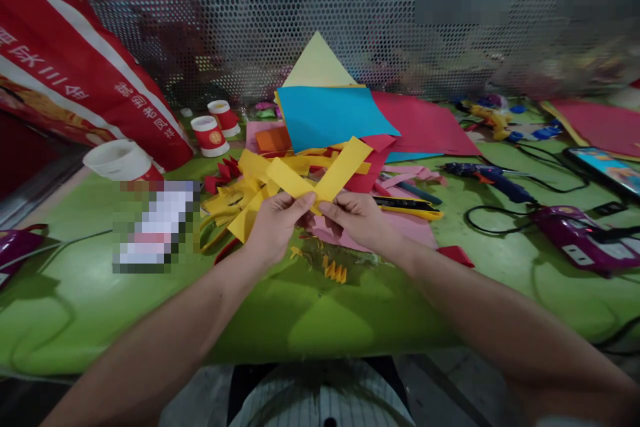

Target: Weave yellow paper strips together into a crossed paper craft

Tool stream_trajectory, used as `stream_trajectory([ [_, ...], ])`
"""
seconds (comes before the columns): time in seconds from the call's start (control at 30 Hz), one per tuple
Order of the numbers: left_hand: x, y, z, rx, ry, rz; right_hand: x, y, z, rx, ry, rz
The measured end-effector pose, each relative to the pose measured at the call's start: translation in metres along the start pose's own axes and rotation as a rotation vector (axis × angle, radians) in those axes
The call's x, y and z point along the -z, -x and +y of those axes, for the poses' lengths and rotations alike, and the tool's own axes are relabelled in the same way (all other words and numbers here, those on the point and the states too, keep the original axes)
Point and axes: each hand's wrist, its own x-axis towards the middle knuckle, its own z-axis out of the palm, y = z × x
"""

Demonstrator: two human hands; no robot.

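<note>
Between my two hands are yellow paper strips [346, 170], their free ends spreading upward in a V. My left hand [280, 220] pinches them at the lower left, thumb on top. From the right, my right hand [357, 217] grips the same meeting point between thumb and fingers. Whether this is one bent strip or two crossed ones, I cannot tell. Loose yellow paper pieces [247, 217] lie just beyond my left hand. A yellow-and-black utility knife [413, 207] rests beside my right wrist. Small folded orange-yellow paper bits [335, 271] sit on the green table below my hands.
Blue paper [335, 117] and red paper [425, 123] are stacked behind. Paper cups [210, 136] and a large red bag [95, 60] stand at left. On the right are a glue gun [487, 178], a purple power strip [580, 237], cables and a phone [607, 169].
</note>
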Motion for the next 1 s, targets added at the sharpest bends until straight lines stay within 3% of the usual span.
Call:
stream_trajectory([
  [0.33, -0.001, 0.001, 0.001, 0.018, 0.008, 0.022, -0.003, 0.002, -0.002, -0.107, -0.069, -0.089],
  [0.63, -0.003, 0.005, 0.003, -0.010, -0.023, 0.006, -0.001, -0.003, -0.005, -0.013, -0.321, 0.094],
  [0.87, -0.004, 0.005, 0.005, 0.045, -0.016, 0.015, -0.003, -0.001, 0.002, 0.013, -0.222, 0.147],
  [1.0, -0.003, 0.006, 0.006, 0.069, 0.008, 0.008, -0.002, 0.001, 0.008, 0.201, 0.035, 0.253],
])
